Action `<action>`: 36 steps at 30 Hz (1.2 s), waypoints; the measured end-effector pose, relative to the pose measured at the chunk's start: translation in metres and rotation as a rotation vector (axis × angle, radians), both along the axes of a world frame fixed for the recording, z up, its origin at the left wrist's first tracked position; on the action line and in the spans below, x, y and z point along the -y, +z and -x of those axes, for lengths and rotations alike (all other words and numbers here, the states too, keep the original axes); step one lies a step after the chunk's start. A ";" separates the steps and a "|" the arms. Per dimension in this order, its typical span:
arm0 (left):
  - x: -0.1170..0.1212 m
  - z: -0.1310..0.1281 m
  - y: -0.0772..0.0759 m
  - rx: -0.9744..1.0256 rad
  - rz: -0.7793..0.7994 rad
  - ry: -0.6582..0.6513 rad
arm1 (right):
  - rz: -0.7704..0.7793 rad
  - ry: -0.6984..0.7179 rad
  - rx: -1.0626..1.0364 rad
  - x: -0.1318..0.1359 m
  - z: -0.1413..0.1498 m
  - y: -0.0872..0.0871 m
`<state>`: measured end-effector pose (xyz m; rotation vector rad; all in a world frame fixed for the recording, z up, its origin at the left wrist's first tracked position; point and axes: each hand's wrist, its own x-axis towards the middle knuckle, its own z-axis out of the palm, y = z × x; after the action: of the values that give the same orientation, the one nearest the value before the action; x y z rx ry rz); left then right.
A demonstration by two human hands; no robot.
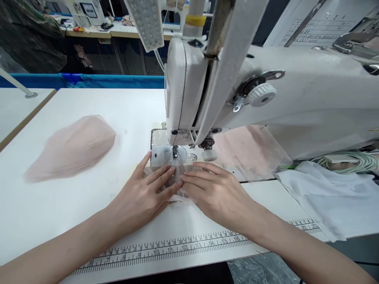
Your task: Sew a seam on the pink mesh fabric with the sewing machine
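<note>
A small piece of sheer fabric point(186, 192) lies under the presser foot point(175, 152) of a white sewing machine point(189, 86). My left hand point(149, 191) rests flat on the fabric's left side, fingers spread, the outermost fingertip on the metal needle plate point(160, 155). From the right, my right hand point(217, 191) lies palm down with its fingers stretched over the fabric. Its thumb is mostly hidden. The two hands' fingertips nearly meet in front of the foot, and the fabric's edges are hard to make out there.
Pale pink sheer fabric point(74, 148) lies on the table at left. More pink pieces point(245, 152) sit beneath the machine arm. White cloth point(328, 197) and a coiled pale green cord point(352, 162) are at right. A printed ruler point(183, 247) runs along the front edge.
</note>
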<state>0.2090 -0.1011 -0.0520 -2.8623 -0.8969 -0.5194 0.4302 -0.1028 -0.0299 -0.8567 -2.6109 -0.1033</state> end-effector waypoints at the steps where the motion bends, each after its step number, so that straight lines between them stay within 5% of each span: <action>1: -0.001 0.000 0.000 0.000 0.001 0.004 | -0.004 -0.001 -0.001 -0.001 0.000 0.000; 16: -0.027 0.002 0.000 0.010 0.032 0.034 | -0.199 -0.059 0.051 -0.019 0.003 -0.011; 25: -0.042 0.003 -0.002 -0.001 0.002 0.071 | -0.124 -0.081 0.073 -0.030 0.004 -0.014; 36: -0.008 -0.003 0.006 0.000 -0.074 0.045 | -0.315 0.036 0.007 -0.018 -0.001 -0.016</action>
<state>0.2119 -0.0933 -0.0461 -2.7690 -0.9202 -0.5366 0.4314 -0.0851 -0.0460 -0.6971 -2.5210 -0.4930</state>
